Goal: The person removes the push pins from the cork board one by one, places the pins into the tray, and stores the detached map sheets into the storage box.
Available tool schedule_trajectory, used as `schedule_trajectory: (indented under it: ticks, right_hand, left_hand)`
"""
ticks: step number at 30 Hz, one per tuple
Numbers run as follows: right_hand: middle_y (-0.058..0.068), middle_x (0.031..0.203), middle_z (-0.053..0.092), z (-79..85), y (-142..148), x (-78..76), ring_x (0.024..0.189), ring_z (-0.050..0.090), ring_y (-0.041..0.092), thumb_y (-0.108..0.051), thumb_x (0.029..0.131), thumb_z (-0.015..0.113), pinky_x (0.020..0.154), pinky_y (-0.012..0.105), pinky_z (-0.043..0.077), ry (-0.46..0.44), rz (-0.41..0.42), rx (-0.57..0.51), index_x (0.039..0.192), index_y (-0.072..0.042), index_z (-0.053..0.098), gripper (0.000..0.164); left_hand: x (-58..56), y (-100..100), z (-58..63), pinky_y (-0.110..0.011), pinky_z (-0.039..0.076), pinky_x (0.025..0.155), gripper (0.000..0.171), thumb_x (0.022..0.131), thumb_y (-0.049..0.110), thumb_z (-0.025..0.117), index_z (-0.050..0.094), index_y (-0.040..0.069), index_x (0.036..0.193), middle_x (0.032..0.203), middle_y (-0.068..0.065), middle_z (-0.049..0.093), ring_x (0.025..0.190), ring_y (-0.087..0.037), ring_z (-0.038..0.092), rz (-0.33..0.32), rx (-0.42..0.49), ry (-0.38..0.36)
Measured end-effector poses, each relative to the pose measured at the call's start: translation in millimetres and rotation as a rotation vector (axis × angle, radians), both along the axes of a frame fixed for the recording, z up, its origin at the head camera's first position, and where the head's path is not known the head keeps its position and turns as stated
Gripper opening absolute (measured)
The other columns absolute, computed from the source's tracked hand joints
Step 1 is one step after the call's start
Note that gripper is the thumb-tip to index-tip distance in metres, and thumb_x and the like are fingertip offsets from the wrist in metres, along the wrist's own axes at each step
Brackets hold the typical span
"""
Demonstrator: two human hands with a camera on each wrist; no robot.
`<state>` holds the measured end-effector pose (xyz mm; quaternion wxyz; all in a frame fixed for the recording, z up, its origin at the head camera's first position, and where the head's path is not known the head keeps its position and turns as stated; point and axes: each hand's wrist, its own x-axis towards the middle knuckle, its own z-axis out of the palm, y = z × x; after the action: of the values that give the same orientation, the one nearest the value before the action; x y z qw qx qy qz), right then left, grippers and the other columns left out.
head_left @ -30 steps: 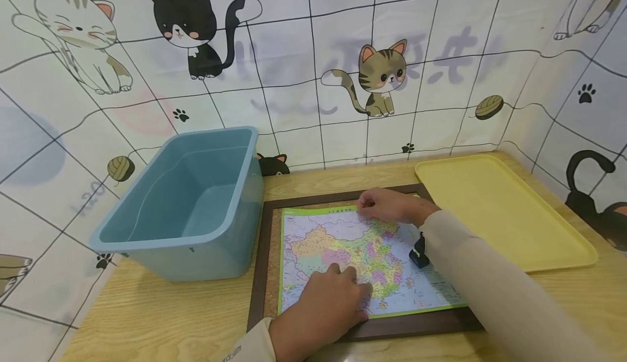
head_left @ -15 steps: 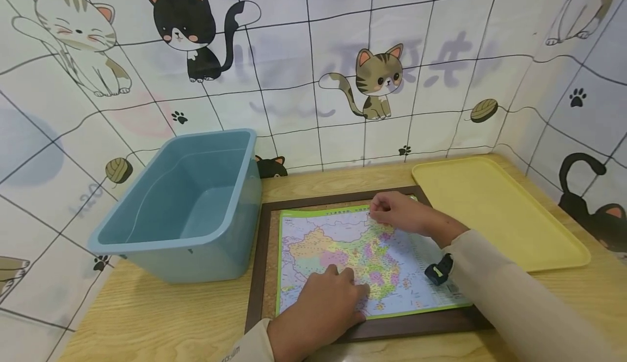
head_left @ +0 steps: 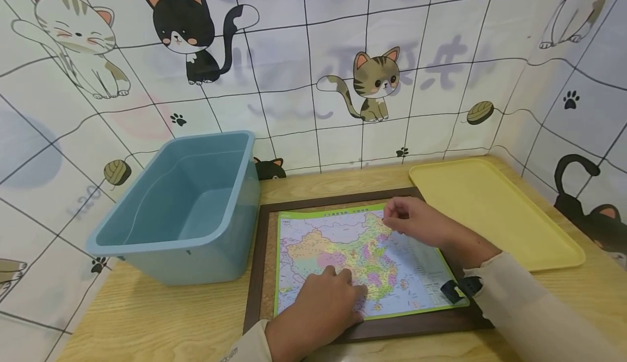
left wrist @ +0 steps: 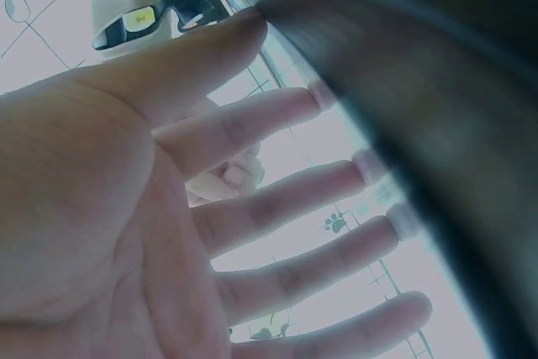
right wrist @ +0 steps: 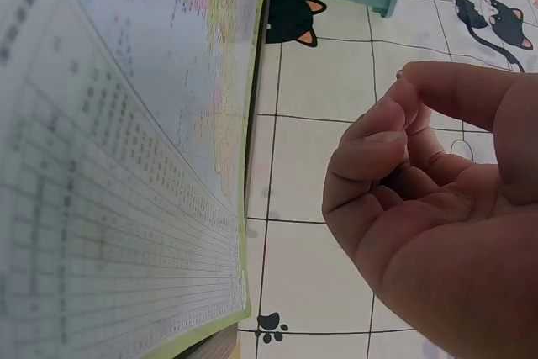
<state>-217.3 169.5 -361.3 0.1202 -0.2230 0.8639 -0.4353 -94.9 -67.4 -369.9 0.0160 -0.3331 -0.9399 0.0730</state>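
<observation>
Compared with a second ago, the right hand (head_left: 423, 223) is carried further right along the upper edge of the map (head_left: 372, 264) and is held near its upper right corner; the left hand (head_left: 323, 305) is kept in place on the map's lower part, left of its middle. By this, the work in hand is judged to be shifted toward that corner, while the sheet is probably steadied by the left hand.

The right hand is curled, with thumb and forefinger brought together at the tips; a tiny object (right wrist: 400, 75) seems to be pinched there, though what it is cannot be told. Its fingertips appear to be raised off the map. The left hand is spread, its fingertips pressed down, and nothing is seen gripped in it.

The map is laid on a framed board (head_left: 252, 286), whose dark border is seen around it. To the left of the map a blue tub (head_left: 210, 264) is placed, and to its right a yellow tray (head_left: 475, 204).
</observation>
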Motion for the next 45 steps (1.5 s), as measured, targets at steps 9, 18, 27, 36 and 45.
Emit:
schedule_trajectory:
  ticks: [9,18,27,36,45]
  right_hand:
    - [0.005,0.083,0.052,-2.0,8.9,17.9,0.076,0.050,0.015,-0.016,0.102,0.058,0.065,0.027,0.043,-0.036,0.017,-0.038,0.100,-0.004,0.057,0.012]
    - [0.005,0.084,0.054,-0.4,21.6,30.3,0.077,0.050,0.014,-0.018,0.101,0.059,0.067,0.027,0.043,-0.009,-0.025,-0.023,0.098,-0.006,0.056,0.013]
    - [0.007,0.085,0.053,2.9,39.7,33.8,0.079,0.052,0.015,-0.014,0.101,0.059,0.067,0.027,0.043,0.013,-0.047,-0.042,0.099,-0.005,0.056,0.010]
    - [0.010,0.087,0.053,3.3,57.2,25.9,0.081,0.050,0.016,-0.015,0.102,0.057,0.066,0.027,0.042,0.007,-0.097,-0.012,0.102,-0.003,0.055,0.012]
    - [0.010,0.088,0.052,-0.3,71.1,18.2,0.082,0.049,0.014,-0.018,0.104,0.054,0.067,0.027,0.041,0.028,-0.128,0.036,0.106,-0.001,0.053,0.017]
  left_hand:
    - [-0.6,0.7,0.5,-0.031,0.048,0.049,0.035,0.084,0.057,0.073,0.071,0.039,0.114,0.094,0.007,0.066,0.075,-0.014,0.059,0.014,-0.022,-0.019]
    - [0.0,0.1,-1.9,-0.032,0.048,0.049,0.035,0.084,0.056,0.073,0.071,0.039,0.114,0.095,0.007,0.066,0.078,-0.015,0.060,0.015,-0.004,-0.011]
    - [0.1,-0.7,-2.7,-0.033,0.050,0.049,0.034,0.085,0.054,0.073,0.071,0.037,0.114,0.097,0.007,0.066,0.081,-0.016,0.062,0.001,0.016,-0.014]
    - [-0.4,0.0,-0.8,-0.035,0.051,0.050,0.034,0.086,0.053,0.073,0.071,0.036,0.116,0.098,0.006,0.067,0.083,-0.017,0.062,0.005,0.020,-0.033]
    - [0.3,1.3,1.3,-0.036,0.051,0.052,0.034,0.086,0.052,0.073,0.071,0.036,0.117,0.100,0.005,0.067,0.085,-0.017,0.062,0.032,0.023,-0.063]
